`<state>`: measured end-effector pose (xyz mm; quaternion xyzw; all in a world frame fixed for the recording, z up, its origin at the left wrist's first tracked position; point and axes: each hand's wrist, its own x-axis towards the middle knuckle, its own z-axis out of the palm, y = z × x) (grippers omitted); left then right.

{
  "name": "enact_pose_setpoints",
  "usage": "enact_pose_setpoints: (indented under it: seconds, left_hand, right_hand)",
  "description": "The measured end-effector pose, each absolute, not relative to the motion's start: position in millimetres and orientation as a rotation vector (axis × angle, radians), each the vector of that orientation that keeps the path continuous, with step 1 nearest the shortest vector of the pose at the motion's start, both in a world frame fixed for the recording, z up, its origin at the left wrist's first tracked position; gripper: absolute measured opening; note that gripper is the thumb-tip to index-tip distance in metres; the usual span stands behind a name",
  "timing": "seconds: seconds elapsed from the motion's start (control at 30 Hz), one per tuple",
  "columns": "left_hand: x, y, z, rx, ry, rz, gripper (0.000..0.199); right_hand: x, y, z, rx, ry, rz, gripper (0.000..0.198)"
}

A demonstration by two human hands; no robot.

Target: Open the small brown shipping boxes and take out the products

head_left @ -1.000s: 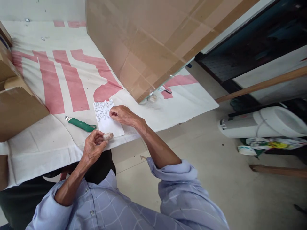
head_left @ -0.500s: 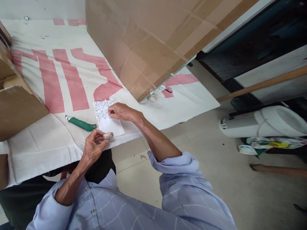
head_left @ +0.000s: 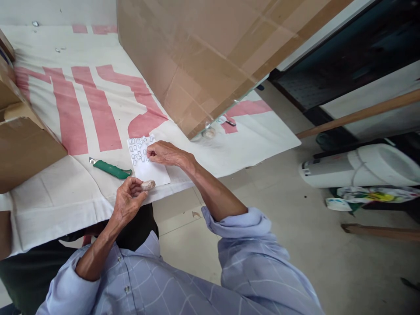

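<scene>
Right hand (head_left: 166,153) crept left, pinching on paper (head_left: 147,159); left hand (head_left: 129,201) grips pale lump (head_left: 147,185); red-striped cloth (head_left: 82,113).

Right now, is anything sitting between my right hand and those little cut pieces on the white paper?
Nothing visible does. The right hand already rests on the white paper, its fingertips at the small pieces. The green cutter lies off to the left, and the left hand holds a small pale lump nearer the table edge.
</scene>
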<state>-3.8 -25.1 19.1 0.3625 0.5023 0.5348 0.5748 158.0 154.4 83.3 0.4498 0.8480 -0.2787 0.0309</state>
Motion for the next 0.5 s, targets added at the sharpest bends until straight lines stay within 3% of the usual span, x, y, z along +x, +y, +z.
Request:
enact_pose_setpoints:
  seconds: [0.5]
  left_hand:
    - [-2.2, -23.8, 22.3, 0.824, 1.2, 1.228, 0.031]
  right_hand:
    - [149.2, 149.7, 78.9, 1.369, 2.609, -0.621, 0.02]
